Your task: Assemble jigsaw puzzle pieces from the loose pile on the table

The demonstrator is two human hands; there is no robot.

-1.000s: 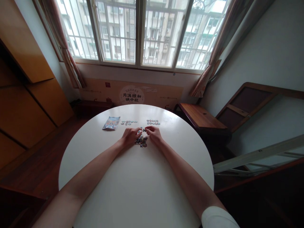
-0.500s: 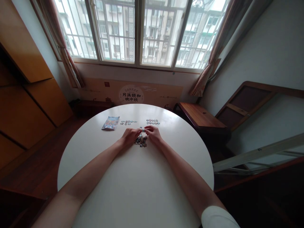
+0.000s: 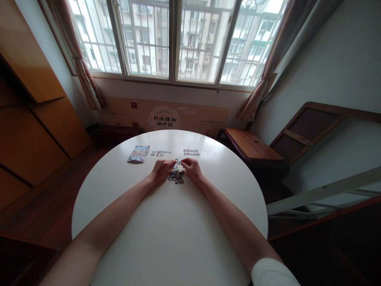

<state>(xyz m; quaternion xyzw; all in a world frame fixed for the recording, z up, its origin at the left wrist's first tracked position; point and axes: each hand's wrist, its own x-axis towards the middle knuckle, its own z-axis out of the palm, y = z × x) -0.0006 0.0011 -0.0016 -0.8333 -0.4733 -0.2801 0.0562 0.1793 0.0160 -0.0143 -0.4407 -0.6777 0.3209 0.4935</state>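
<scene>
A loose pile of small jigsaw puzzle pieces lies on the white round table. Just beyond the pile, my left hand and my right hand face each other with bent fingers pinched together. Between their fingertips shows a small light-coloured puzzle piece, gripped from both sides; its picture is too small to read. Farther back on the left, a group of puzzle pieces is spread out. To the right, two short rows of puzzle pieces lie side by side.
A colourful printed bag lies on the table's left part. Beyond the table stand a low wooden side table at right and a long printed box under the window. Orange-brown cabinets are at left.
My fingertips have turned slightly, and the small piece between them now looks lighter than the dark edge seen before. My right fingers have curled in a little. The rows and bag have stayed put.
</scene>
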